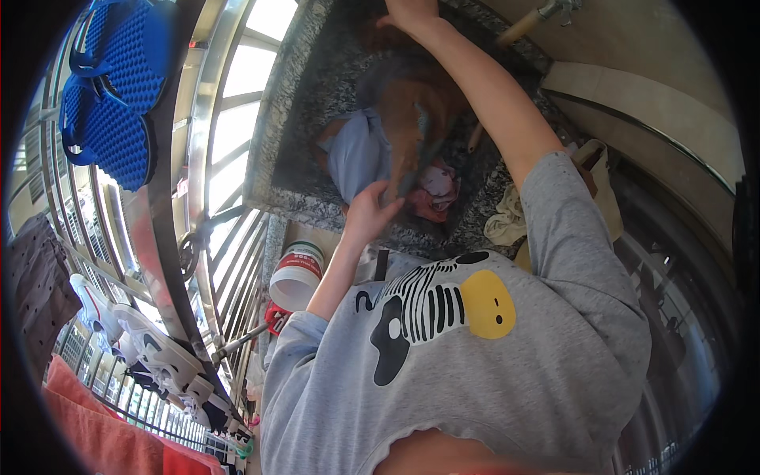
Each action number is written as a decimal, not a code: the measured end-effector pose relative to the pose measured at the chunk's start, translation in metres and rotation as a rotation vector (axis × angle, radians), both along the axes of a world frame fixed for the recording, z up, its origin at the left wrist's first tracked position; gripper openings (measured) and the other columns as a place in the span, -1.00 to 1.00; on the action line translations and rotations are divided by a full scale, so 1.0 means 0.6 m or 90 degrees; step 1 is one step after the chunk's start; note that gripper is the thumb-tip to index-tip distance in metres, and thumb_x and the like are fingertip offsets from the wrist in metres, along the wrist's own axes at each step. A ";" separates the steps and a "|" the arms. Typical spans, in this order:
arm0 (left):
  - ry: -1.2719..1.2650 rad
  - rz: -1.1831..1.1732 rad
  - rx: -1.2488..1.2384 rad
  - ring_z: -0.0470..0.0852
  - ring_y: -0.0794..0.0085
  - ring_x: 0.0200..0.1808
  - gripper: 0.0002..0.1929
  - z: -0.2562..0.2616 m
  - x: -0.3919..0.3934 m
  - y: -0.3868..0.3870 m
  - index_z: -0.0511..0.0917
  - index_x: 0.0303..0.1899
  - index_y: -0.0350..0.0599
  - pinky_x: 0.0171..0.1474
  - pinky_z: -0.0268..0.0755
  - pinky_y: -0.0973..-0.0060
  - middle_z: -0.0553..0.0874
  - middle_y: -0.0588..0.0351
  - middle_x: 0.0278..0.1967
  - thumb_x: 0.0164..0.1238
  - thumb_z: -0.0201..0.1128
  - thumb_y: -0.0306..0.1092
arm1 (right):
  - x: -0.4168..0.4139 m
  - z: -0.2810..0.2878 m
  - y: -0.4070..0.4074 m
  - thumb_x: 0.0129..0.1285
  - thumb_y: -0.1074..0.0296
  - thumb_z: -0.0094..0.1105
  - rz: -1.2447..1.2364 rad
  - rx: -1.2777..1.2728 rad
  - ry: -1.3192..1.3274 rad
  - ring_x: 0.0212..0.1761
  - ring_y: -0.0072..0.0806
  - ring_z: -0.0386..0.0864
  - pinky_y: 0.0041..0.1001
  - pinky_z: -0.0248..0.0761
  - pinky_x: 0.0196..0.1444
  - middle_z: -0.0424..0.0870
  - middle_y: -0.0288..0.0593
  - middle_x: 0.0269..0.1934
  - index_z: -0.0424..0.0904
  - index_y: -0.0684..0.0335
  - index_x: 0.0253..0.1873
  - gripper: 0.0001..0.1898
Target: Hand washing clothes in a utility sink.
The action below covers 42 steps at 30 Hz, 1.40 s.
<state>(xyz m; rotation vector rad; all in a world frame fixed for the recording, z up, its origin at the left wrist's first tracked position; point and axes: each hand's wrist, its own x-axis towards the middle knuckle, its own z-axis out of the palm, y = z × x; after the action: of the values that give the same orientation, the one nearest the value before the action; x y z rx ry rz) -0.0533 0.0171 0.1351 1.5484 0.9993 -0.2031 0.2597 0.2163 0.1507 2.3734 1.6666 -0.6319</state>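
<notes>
In the dark speckled stone sink (309,196), my left hand (374,211) is at the near end of a wet brown cloth (409,119), with the cloth's edge between thumb and forefinger. Light blue fabric (359,151) bulges just beyond that hand. A pink and reddish crumpled cloth (438,187) lies to its right. My right hand (412,12) is at the far side of the sink, cut off by the top edge of the picture; what its fingers touch is hidden. Parts of the sink and cloths look blurred.
A tap (555,9) juts from the wall at upper right. Cream cloth (504,219) lies on the sink's right rim. A white bucket (297,279) stands below left. Blue slippers (113,113) and white shoes (169,356) are at the metal window bars. Coral cloth (107,427) hangs at lower left.
</notes>
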 end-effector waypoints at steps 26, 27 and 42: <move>-0.223 0.553 -0.671 0.63 0.54 0.02 -0.50 0.013 0.000 0.074 0.40 0.24 -0.39 0.09 0.44 0.63 0.67 0.08 0.02 0.27 0.33 -0.57 | -0.108 -0.083 -0.332 0.16 0.34 0.35 0.045 0.147 0.754 -0.09 -0.28 0.64 -0.38 0.49 -0.02 0.75 -0.24 -0.20 0.76 0.18 -0.07 -0.77; -0.198 0.521 -0.566 0.64 0.54 -0.01 -0.47 0.013 0.002 0.069 0.39 0.25 -0.41 0.06 0.46 0.64 0.68 0.08 0.00 0.26 0.33 -0.58 | -0.106 -0.082 -0.331 0.17 0.33 0.35 -0.052 0.037 0.804 -0.10 -0.29 0.66 -0.39 0.49 -0.03 0.76 -0.22 -0.21 0.76 0.19 -0.08 -0.78; -0.171 0.349 -0.369 0.62 0.51 -0.03 -0.27 0.041 0.019 0.075 0.30 0.34 -0.43 0.01 0.47 0.62 0.59 0.03 0.07 0.08 0.40 -0.62 | -0.141 -0.019 -0.315 0.17 0.28 0.33 0.138 0.217 0.775 -0.25 -0.24 0.59 -0.34 0.44 -0.17 0.62 -0.18 -0.32 0.71 0.19 -0.12 -0.79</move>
<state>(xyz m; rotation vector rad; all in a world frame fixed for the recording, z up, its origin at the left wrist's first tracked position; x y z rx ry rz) -0.0417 0.0622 0.1595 0.7197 0.9987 0.0973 0.1750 0.0275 0.1395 1.9624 2.5277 -2.1655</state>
